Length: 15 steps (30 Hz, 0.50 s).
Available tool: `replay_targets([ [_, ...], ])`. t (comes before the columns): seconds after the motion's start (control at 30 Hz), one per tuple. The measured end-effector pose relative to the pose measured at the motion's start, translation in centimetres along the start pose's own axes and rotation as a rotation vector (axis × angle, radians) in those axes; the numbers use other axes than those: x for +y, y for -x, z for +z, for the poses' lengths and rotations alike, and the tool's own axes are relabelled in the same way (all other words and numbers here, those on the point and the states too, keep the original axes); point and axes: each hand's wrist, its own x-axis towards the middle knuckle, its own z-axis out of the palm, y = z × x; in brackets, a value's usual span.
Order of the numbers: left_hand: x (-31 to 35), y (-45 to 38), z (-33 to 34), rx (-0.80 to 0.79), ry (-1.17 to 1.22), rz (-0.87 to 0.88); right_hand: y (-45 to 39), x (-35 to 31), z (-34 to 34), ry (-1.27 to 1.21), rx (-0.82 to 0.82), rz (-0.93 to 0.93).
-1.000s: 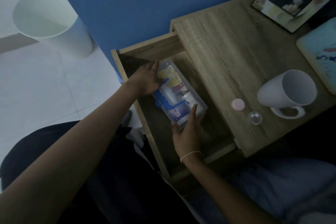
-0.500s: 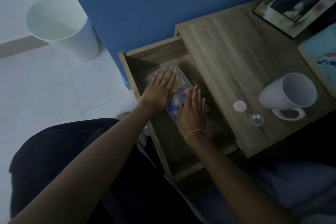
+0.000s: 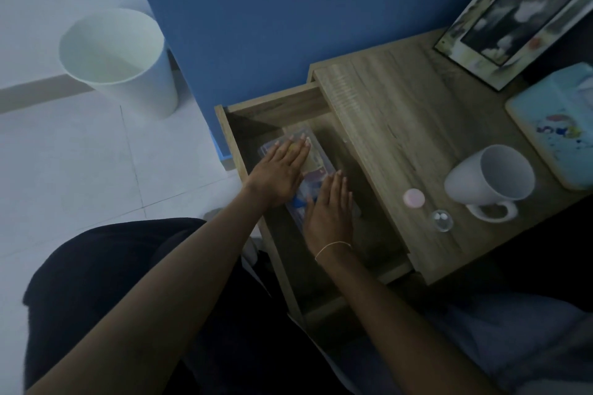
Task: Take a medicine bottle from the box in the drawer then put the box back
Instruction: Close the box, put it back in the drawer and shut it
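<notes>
Head view shows both hands lying flat, fingers straight and close together, on top of the clear box [image 3: 316,163] inside the open drawer [image 3: 282,107]. Left hand [image 3: 279,173] covers the far part of the lid, and right hand [image 3: 329,207] covers the near part. Neither hand is holding anything. On the wooden table [image 3: 385,112] sit a white mug [image 3: 491,178], a small pink cap [image 3: 414,198] and a clear ball [image 3: 442,220]. I cannot tell where the medicine bottle is.
</notes>
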Motion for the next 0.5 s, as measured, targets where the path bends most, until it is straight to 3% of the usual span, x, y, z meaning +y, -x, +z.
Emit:
replay_targets([
  [0.13,-0.3,0.2,-2.5,0.222,-0.059,-0.126,-2.1,-0.4,-4.8,-0.181,0.158,-0.153],
  [0.27,-1.4,0.5,-4.8,0.402,0.102,-0.433,-8.5,1.1,-9.4,-0.152,0.369,-0.241],
  [0.37,-1.3,0.7,-4.9,0.4,0.305,-0.669,-12.9,3.2,-10.1,-0.048,0.26,-0.229],
  [0.5,-0.8,1.1,-3.7,0.379,0.415,-0.716,-14.8,5.1,-8.5,0.106,0.126,-0.281],
])
